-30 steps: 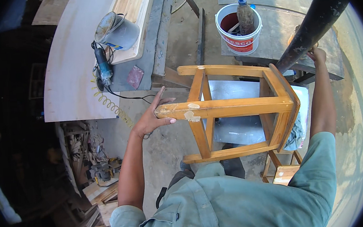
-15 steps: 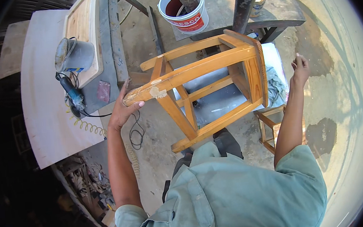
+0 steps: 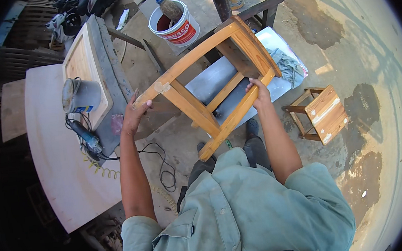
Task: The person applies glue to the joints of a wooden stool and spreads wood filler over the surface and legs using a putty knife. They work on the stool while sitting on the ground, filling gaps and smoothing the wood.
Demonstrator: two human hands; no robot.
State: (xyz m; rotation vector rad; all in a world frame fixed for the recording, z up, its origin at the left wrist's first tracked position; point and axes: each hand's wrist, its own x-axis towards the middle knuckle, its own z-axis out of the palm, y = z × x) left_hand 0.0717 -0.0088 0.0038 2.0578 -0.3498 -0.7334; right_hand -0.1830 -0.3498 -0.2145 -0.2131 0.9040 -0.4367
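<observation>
Both hands grasp one tilted wooden stool (image 3: 191,110)

Closed around a leg's free end, left of centre in the frame, the left hand (image 3: 132,115) lays its thumb along the near side of the wood. Its partner, the right hand (image 3: 261,95), wraps another leg right of centre, nearer the seat (image 3: 257,45). The stool lies on its side in mid-frame, seat toward the upper right, feet toward the lower left. Behind it is a silvery panel (image 3: 206,81); whether any part of the stool rests on that, I cannot tell.

Good handling here probably depends on sharing the load. With the seat likely the heavier end, the right hand's hold close to it seems the sensible place to bear weight, while the left hand is better suited to steering the angle. Turning both wrists together should prevent the frame from twisting between two separate legs. A firm palm on the left seems wise, since a leg's end offers little length to hold, and fingers are best placed clear of the pale patch (image 3: 161,87) at the joint.

Clearance matters most at the top of the frame: the upper corner of the seat appears close to the dark post (image 3: 219,2), so a slow swing is safer. A crumpled cloth (image 3: 287,67) sits just beside the seat at right and could snag. The smaller stool (image 3: 327,115), farther right, stands well apart.
</observation>
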